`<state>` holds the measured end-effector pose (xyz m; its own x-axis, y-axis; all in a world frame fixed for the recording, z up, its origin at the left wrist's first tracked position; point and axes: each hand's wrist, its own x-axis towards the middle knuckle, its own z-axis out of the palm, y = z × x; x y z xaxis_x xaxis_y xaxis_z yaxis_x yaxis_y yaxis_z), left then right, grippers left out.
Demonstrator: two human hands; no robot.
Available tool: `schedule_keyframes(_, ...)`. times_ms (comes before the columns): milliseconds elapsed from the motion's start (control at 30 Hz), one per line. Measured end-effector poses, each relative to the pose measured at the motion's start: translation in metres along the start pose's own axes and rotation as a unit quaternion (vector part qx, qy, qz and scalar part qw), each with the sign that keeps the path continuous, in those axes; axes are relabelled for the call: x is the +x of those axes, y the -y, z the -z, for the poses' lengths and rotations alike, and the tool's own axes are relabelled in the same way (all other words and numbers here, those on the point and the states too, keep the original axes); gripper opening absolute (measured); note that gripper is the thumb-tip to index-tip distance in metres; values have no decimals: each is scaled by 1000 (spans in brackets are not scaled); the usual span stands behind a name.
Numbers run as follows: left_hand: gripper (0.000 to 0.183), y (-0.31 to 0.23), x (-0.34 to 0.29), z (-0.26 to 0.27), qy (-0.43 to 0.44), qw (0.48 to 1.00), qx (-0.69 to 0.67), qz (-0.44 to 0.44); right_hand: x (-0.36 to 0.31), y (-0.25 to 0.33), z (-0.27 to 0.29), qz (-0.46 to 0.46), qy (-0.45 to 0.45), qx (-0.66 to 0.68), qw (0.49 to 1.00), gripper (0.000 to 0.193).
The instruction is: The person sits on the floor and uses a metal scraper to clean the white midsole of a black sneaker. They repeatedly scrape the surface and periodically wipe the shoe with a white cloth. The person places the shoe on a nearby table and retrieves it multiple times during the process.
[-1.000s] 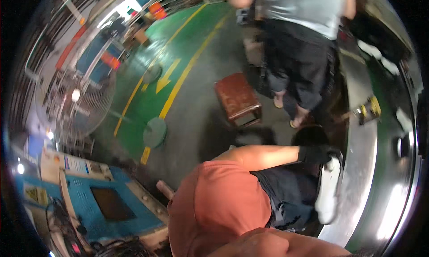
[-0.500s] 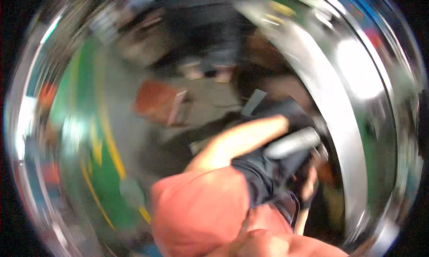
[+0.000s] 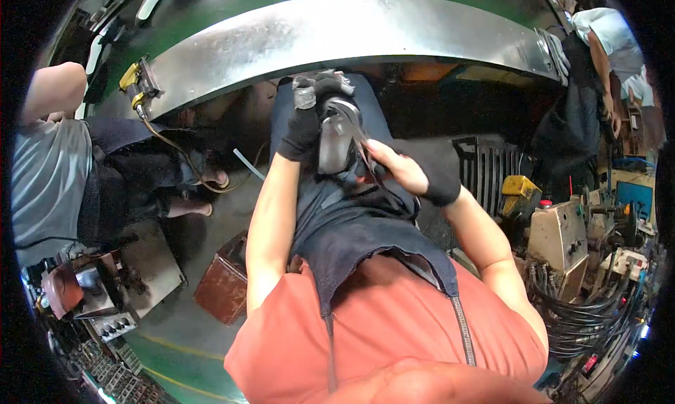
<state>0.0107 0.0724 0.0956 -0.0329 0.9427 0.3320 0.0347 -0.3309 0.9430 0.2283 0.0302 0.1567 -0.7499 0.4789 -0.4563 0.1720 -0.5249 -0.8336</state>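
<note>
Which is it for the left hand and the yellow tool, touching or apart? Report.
Apart. In the head view, a stretch of metal ledge and dark space plainly separates the left hand from the yellow tool.

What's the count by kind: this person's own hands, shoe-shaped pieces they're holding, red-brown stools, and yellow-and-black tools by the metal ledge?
Own hands: 2 (left hand, right hand)
Shoe-shaped piece: 1
Red-brown stool: 1
Yellow-and-black tool by the metal ledge: 1
Total: 5
</note>
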Motion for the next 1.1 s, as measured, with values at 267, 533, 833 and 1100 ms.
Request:
schedule_keyframes(267, 68, -11, -11, 4, -52, 990, -98, 82, 22, -18, 8, 57, 20, -101, 993, 50)
schedule_keyframes(533, 66, -11, -21, 11, 6, 999, -20, -28, 50, -74, -30, 142, -155, -228, 951, 34)
schedule_keyframes(833, 91, -90, -135, 0, -14, 985, 155, 79, -12, -90, -32, 278, 49, -387, 878, 23)
schedule_keyframes(1100, 106, -93, -156, -36, -85, 981, 81, 152, -34, -124, -1, 328, 62, -522, 785, 36)
